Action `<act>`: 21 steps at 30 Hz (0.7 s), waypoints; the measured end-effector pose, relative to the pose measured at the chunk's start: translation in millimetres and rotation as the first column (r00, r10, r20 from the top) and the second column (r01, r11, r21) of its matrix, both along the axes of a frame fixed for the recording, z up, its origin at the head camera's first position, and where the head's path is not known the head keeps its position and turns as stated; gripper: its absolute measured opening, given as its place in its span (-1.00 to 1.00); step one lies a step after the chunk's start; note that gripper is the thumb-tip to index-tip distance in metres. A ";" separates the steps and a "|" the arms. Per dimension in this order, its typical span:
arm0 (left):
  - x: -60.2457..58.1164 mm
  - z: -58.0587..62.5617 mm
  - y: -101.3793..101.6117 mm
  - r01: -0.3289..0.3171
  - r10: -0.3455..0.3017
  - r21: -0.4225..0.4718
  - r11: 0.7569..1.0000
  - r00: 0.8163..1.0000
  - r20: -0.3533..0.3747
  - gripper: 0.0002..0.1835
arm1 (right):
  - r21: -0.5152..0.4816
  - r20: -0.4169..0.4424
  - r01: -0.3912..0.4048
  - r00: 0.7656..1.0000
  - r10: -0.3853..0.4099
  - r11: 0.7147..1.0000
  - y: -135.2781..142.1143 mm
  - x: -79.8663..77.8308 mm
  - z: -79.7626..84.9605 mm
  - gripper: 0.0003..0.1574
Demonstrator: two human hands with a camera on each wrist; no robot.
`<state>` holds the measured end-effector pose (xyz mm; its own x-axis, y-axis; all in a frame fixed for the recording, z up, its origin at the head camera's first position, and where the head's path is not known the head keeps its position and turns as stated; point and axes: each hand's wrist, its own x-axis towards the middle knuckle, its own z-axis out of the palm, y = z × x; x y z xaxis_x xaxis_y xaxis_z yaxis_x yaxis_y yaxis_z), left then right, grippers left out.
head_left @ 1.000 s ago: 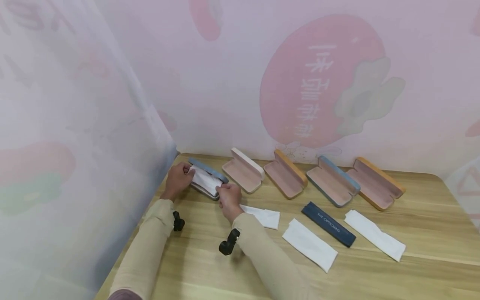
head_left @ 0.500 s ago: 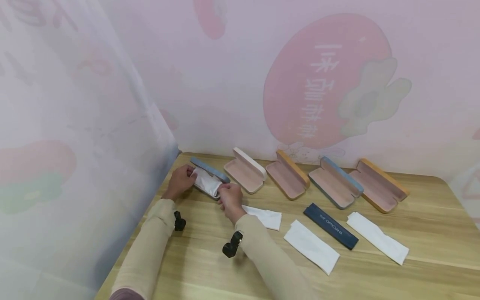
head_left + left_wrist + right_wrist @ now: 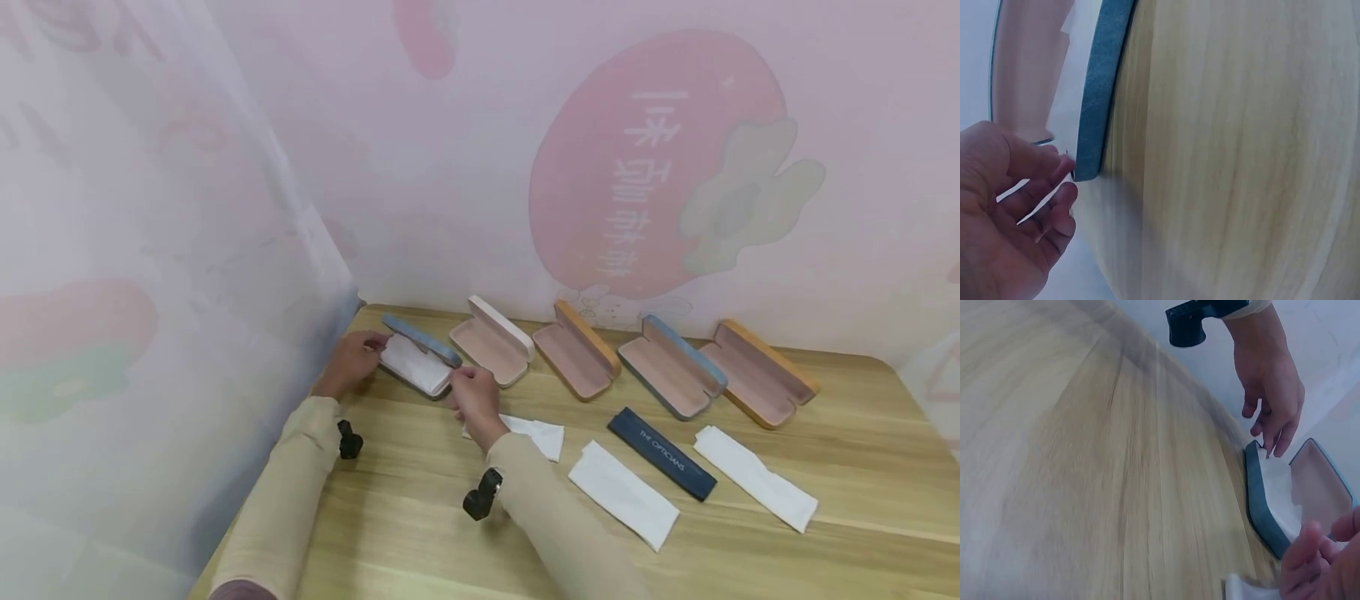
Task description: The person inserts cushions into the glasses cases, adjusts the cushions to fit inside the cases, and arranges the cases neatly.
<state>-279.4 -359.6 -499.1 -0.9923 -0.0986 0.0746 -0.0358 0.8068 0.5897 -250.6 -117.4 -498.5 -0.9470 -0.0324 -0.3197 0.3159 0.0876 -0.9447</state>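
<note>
Head view: we see five open glasses cases in a row along the back of the wooden table [image 3: 420,517], with folded cloths lying in front of them.
Blue case: the leftmost blue case [image 3: 420,360] stands open near the table's back left corner, beside the sheer curtain [image 3: 150,275], and a white cloth [image 3: 408,367] lies inside its tray.
Left hand: our left hand [image 3: 351,360] is at the case's left end, fingers loosely curled, fingertips touching the end of the case and the cloth there; in the left wrist view the fingers [image 3: 1054,187] are relaxed and rest against the corner of the blue rim [image 3: 1100,94], gripping nothing that we can see.
Right hand: our right hand [image 3: 471,398] sits at the case's right front corner with fingers bent; in the right wrist view the fingertips [image 3: 1310,550] are bunched at the blue edge [image 3: 1263,506], but whether they pinch the cloth or only touch it we cannot tell.
Other cases: to the right stand a cream case [image 3: 491,342], an orange case [image 3: 577,350], a second blue case [image 3: 671,354] and another orange case [image 3: 765,371], all with lids raised.
Cloths on the table: a white cloth [image 3: 536,433] lies just beside our right wrist, then a second white cloth [image 3: 622,493], a dark blue cloth [image 3: 660,452] with lettering, and a third white cloth [image 3: 753,477].
</note>
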 end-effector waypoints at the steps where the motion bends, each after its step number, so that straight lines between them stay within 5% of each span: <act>1: 0.0 0.8 -0.9 -0.009 0.010 0.003 1.000 1.000 -0.009 -0.66 | 0.004 0.000 -0.003 1.000 0.003 1.000 2.0 -0.3 0.2 -0.68; 8: 1.3 7.6 2.5 -0.149 0.146 0.085 0.985 0.988 0.041 -0.39 | -0.024 0.025 -0.049 0.998 0.049 0.999 15.4 -7.2 3.0 -0.37; 15: -8.2 17.1 12.8 -0.139 0.121 0.106 0.985 0.979 0.167 -0.15 | -0.080 0.084 -0.154 0.983 0.161 0.985 22.9 -14.6 8.9 -0.12; 21: -20.6 28.2 17.0 -0.182 0.135 0.115 0.976 0.932 0.336 0.09 | -0.138 0.169 -0.224 0.955 0.245 0.965 18.7 -20.5 13.8 0.00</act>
<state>-300.0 -342.6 -470.9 -0.9303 -0.2423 -0.2753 -0.3651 0.6837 0.6319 -271.1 -98.7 -484.7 -0.8336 -0.2937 -0.4678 0.4683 0.0732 -0.8805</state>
